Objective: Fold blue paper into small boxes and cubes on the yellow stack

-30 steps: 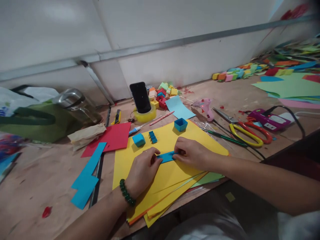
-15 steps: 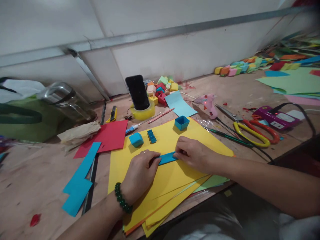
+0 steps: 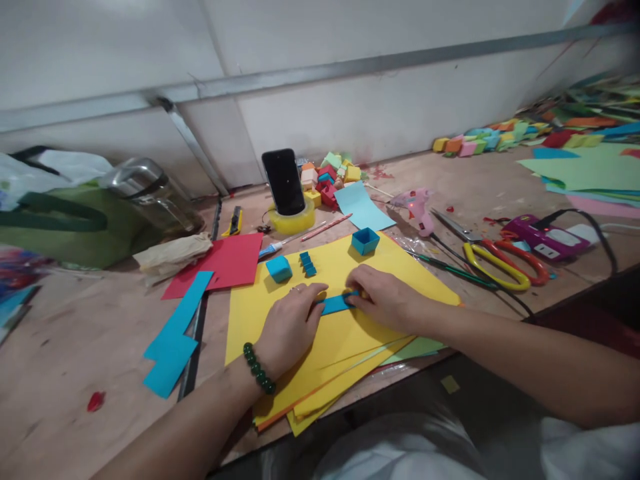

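A blue paper strip [image 3: 335,305] lies across the stack of yellow paper sheets [image 3: 360,333], with a hand at each end. My left hand [image 3: 293,320], a green bead bracelet at its wrist, has fingers and thumb closed on the strip's left end. At the right end, the fingers of my right hand [image 3: 383,298] are bent over the strip and grip it; their tips are partly hidden. Just beyond the hands sit a closed blue paper box [image 3: 279,269], a small zigzag-folded blue piece [image 3: 307,264] and an open blue paper box [image 3: 365,241].
Blue paper pieces [image 3: 173,360] and a red sheet [image 3: 235,260] lie left. A phone [image 3: 283,180] stands in a yellow tape roll [image 3: 293,219], near small paper boxes [image 3: 327,177]. To the right are a pink glue gun [image 3: 417,208], scissors [image 3: 495,263] and a purple power strip [image 3: 543,237].
The camera view has shifted slightly. My right fingers have curled further over the strip's right end, and its far right tip now looks lifted. My left hand stays at the left end.
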Demonstrator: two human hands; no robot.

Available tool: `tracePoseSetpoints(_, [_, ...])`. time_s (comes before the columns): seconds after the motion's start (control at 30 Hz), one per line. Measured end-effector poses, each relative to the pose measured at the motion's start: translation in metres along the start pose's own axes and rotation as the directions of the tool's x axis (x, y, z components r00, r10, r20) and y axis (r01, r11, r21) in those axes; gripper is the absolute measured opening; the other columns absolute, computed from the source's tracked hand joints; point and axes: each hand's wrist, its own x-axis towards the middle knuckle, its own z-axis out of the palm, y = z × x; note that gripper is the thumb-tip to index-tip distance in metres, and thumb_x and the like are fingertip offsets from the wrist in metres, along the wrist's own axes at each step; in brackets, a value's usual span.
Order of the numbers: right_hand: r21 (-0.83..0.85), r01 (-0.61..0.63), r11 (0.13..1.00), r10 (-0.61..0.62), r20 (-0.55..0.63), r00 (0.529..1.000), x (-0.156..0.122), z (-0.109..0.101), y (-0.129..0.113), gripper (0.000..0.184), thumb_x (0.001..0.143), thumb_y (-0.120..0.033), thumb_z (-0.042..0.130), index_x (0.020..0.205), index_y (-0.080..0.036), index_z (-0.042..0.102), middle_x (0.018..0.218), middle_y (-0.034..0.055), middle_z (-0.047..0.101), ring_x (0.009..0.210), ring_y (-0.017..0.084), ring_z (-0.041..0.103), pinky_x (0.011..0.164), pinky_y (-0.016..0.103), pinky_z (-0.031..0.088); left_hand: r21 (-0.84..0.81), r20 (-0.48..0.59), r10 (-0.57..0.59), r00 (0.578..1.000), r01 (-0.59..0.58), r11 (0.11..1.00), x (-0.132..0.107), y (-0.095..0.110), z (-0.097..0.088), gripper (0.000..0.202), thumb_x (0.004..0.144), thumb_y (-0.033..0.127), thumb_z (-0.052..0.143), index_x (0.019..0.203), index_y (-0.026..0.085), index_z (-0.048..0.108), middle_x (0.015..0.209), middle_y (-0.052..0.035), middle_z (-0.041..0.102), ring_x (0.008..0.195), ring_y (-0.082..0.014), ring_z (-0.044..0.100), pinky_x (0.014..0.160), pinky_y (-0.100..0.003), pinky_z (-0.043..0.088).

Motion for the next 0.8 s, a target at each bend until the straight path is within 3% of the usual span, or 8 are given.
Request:
tracePoseSetpoints(0.1, [-0.195, 0.235, 0.952, -0.253, -0.075, 0.965, -0.002, 0.002, 0.002, 0.016, 0.088, -0.013, 0.05, 0.098, -0.02, 0.061, 0.093, 0.006, 0.059, 0.078, 0.016, 0.051, 0.064, 0.027, 0.036, 0.189, 0.074, 0.118, 0.99, -0.13, 0.973, -0.001, 0.002, -0.004, 0.027, 0.091, 0.017, 0.045, 0.109, 0.025, 0.063, 0.103, -0.0059, 0.06, 0.075, -0.016, 0.06, 0.057, -0.025, 0.044])
tracePoseSetpoints(0.2, [-0.37, 0.5, 0.783, -0.546, -0.021, 0.838, -0.002, 0.001, 0.005, 0.019, 0.094, -0.016, 0.046, 0.085, -0.018, 0.063, 0.084, 0.0057, 0.059, 0.079, 0.017, 0.047, 0.071, 0.031, 0.035, 0.298, 0.191, 0.287, 0.939, -0.334, 0.894, -0.002, 0.002, -0.009, 0.025, 0.095, 0.02, 0.04, 0.102, 0.022, 0.064, 0.096, -0.0056, 0.061, 0.08, -0.0172, 0.058, 0.057, -0.025, 0.044])
tracePoseSetpoints(0.3, [-0.421, 0.618, 0.664, -0.633, 0.123, 0.764, -0.004, -0.002, 0.01, 0.022, 0.096, -0.019, 0.044, 0.085, -0.016, 0.062, 0.08, 0.005, 0.059, 0.078, 0.018, 0.045, 0.069, 0.031, 0.035, 0.363, 0.28, 0.4, 0.873, -0.482, 0.797, -0.003, 0.003, -0.012, 0.026, 0.096, 0.02, 0.037, 0.104, 0.015, 0.062, 0.088, -0.0075, 0.062, 0.081, -0.0192, 0.055, 0.059, -0.027, 0.045])
tracePoseSetpoints(0.37, [-0.425, 0.615, 0.664, -0.607, 0.175, 0.776, -0.007, -0.004, 0.015, 0.022, 0.096, -0.017, 0.042, 0.085, -0.015, 0.061, 0.081, 0.0051, 0.058, 0.077, 0.018, 0.044, 0.068, 0.03, 0.037, 0.388, 0.3, 0.417, 0.858, -0.509, 0.769, -0.006, 0.005, -0.015, 0.028, 0.096, 0.018, 0.035, 0.104, 0.011, 0.061, 0.088, -0.0092, 0.062, 0.08, -0.0196, 0.055, 0.059, -0.028, 0.046])
tracePoseSetpoints(0.53, [-0.374, 0.549, 0.747, -0.538, 0.144, 0.83, -0.02, -0.008, 0.027, 0.021, 0.095, -0.014, 0.041, 0.088, -0.014, 0.061, 0.081, 0.0057, 0.058, 0.078, 0.018, 0.044, 0.067, 0.03, 0.039, 0.327, 0.266, 0.351, 0.898, -0.426, 0.843, -0.02, 0.002, -0.022, 0.022, 0.089, 0.012, 0.042, 0.095, 0.013, 0.063, 0.094, -0.0104, 0.063, 0.086, -0.0206, 0.057, 0.067, -0.031, 0.049])
tracePoseSetpoints(0.7, [-0.382, 0.49, 0.783, -0.494, 0.097, 0.864, -0.026, -0.006, 0.024, 0.019, 0.09, -0.009, 0.045, 0.088, -0.013, 0.063, 0.082, 0.007, 0.06, 0.075, 0.019, 0.045, 0.061, 0.029, 0.038, 0.067, 0.079, 0.187, 0.979, -0.192, 0.979, -0.016, -0.014, -0.013, 0.016, 0.084, 0.025, 0.052, 0.081, 0.019, 0.067, 0.101, -0.0068, 0.062, 0.084, -0.0179, 0.06, 0.074, -0.03, 0.048])
tracePoseSetpoints(0.8, [-0.377, 0.458, 0.805, -0.472, 0.058, 0.879, -0.025, -0.001, 0.022, 0.018, 0.087, -0.008, 0.047, 0.084, -0.013, 0.064, 0.083, 0.0081, 0.06, 0.077, 0.018, 0.047, 0.061, 0.028, 0.039, -0.019, 0.029, 0.035, 0.999, -0.035, 0.999, -0.003, -0.016, -0.003, 0.025, 0.08, 0.036, 0.062, 0.097, 0.018, 0.065, 0.093, -0.0053, 0.061, 0.079, -0.0182, 0.059, 0.071, -0.031, 0.048])
